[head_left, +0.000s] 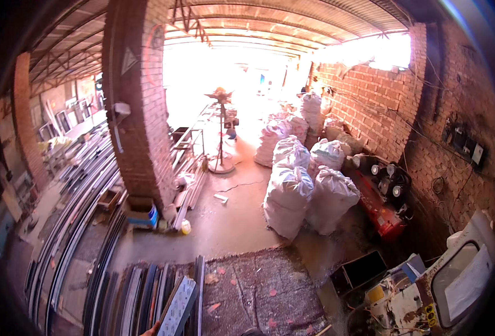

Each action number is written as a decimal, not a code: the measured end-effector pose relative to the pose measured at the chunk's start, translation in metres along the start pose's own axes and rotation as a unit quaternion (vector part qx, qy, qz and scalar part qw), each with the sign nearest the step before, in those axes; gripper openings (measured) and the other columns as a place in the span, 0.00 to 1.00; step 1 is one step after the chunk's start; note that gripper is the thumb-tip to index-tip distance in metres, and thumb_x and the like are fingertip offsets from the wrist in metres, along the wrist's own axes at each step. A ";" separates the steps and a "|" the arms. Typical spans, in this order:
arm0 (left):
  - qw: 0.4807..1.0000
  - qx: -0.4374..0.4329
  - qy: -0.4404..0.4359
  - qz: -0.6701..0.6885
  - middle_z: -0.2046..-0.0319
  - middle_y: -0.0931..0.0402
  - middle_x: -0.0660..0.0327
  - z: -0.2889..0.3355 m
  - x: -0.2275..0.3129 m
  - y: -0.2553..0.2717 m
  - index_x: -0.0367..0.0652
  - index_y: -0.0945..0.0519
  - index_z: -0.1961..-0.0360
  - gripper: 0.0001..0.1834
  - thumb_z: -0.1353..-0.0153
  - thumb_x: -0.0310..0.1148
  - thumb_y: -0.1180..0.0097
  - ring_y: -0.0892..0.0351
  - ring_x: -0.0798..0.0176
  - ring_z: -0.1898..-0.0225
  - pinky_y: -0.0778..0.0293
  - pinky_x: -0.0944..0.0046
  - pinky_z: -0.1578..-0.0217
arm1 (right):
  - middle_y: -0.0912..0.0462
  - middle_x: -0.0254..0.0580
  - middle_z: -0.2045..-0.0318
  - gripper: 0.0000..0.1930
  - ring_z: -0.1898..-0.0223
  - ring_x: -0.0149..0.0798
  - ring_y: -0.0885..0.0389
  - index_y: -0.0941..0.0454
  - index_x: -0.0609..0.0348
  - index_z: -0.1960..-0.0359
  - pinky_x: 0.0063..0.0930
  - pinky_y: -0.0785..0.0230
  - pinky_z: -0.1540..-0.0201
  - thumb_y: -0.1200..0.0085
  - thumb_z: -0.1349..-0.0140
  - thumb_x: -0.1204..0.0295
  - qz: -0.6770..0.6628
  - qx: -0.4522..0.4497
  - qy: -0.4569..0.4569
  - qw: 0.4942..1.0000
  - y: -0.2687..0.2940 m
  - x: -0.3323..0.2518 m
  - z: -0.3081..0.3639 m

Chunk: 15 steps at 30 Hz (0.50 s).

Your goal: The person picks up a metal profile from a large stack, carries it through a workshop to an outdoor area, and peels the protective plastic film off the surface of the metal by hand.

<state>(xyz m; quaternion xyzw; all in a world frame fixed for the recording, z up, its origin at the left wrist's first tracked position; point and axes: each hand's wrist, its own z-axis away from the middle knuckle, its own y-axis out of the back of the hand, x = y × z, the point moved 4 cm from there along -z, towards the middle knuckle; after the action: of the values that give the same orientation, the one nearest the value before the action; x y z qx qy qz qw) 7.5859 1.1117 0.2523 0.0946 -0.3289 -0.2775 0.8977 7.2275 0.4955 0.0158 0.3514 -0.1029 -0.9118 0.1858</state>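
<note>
Your left hand (pixel 148 332) is at the lower edge of the view, where only part of the fingers shows. The fingers are at the left edge of a profile (pixel 177 307) with a pale, printed face. You cannot tell from this view how far the grip is closed around it. Your right hand is out of view.

The profile is at the lower edge, left of centre. It slants, upper end to the right, across a row of dark and silver bars (pixel 129 297). The bars lie side by side on the floor (pixel 219 215). To your left, a long stack of strips (pixel 79 218) runs away from you, past a brick pillar (pixel 138 112). At the foot of the pillar, note a box (pixel 141 213) with a blue side and, just beside it, a small yellow container (pixel 186 227).

To the right of the bars, a dark, worn mat (pixel 258 288) covers the floor; reddish scraps lie on it. Beyond the mat stand full white sacks (pixel 289 196), grouped close together. To their right, find a red tank (pixel 379 210) beside the brick wall (pixel 370 106). At the lower right is a machine (pixel 426 299) with exposed wiring. Further back, a stand (pixel 221 134) rises from a round base.
</note>
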 end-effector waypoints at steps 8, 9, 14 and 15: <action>0.999 0.002 -0.009 -0.035 0.45 0.20 0.51 -0.216 0.251 0.049 0.38 0.22 0.38 0.52 0.35 0.78 0.67 0.23 0.52 0.44 0.32 0.55 0.41 | 0.17 0.58 0.49 0.28 0.47 0.54 0.18 0.18 0.63 0.47 0.47 0.25 0.46 0.38 0.39 0.52 -0.009 0.062 -0.059 0.996 0.163 -0.186 -0.233; 0.999 0.005 -0.002 -0.035 0.45 0.20 0.51 -0.234 0.276 0.054 0.38 0.22 0.38 0.52 0.35 0.78 0.67 0.23 0.52 0.44 0.32 0.55 0.41 | 0.18 0.59 0.47 0.28 0.46 0.54 0.19 0.19 0.63 0.46 0.47 0.25 0.45 0.38 0.39 0.51 -0.015 0.086 -0.056 0.995 0.193 -0.219 -0.272; 0.999 0.032 0.035 -0.014 0.45 0.20 0.51 -0.311 0.369 0.091 0.38 0.21 0.38 0.53 0.36 0.78 0.67 0.23 0.53 0.44 0.32 0.54 0.42 | 0.17 0.60 0.47 0.32 0.43 0.56 0.19 0.23 0.64 0.41 0.42 0.28 0.40 0.39 0.38 0.50 0.150 0.120 0.055 0.980 0.388 -0.431 -0.461; 0.998 0.035 0.042 -0.005 0.45 0.20 0.51 -0.328 0.383 0.096 0.38 0.21 0.38 0.53 0.36 0.78 0.67 0.23 0.53 0.44 0.32 0.54 0.42 | 0.17 0.59 0.48 0.31 0.43 0.55 0.19 0.20 0.57 0.44 0.42 0.28 0.40 0.39 0.41 0.46 0.152 0.205 0.065 0.965 0.417 -0.481 -0.484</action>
<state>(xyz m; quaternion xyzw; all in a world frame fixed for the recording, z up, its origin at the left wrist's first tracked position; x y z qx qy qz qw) 8.0800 0.9729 0.2407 0.1394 -0.2998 -0.2658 0.9056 7.9967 0.2865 0.0843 0.4204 -0.3277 -0.8076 0.2523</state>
